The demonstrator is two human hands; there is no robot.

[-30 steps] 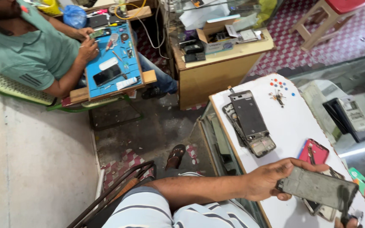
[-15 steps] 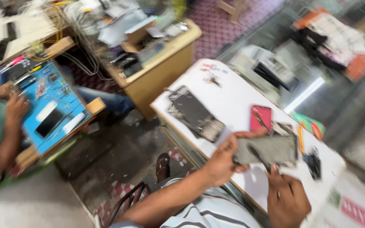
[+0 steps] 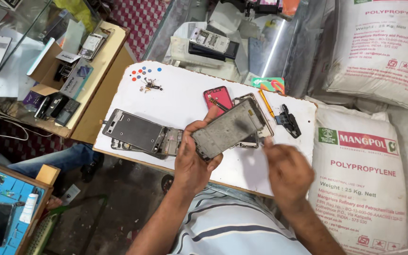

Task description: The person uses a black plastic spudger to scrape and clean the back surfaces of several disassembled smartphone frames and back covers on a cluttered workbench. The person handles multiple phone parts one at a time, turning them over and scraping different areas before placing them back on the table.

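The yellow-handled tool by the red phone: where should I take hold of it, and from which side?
Grip the yellow-handled tool at mid-handle, coming from above and the right, likely with the right hand. It lies flat on the white board, its near end close to the phone parts, so the open right side looks freer.

white board (image 3: 185,99), phone frame (image 3: 135,131), red phone (image 3: 219,98), screws (image 3: 150,85)

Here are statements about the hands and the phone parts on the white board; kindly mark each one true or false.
1. The left hand holds a grey phone frame. True.
2. The right hand grips the frame too. False: it is apart from it, blurred.
3. A red phone part lies on the white board. True.
4. The yellow tool is in the right hand. False: it lies on the board.
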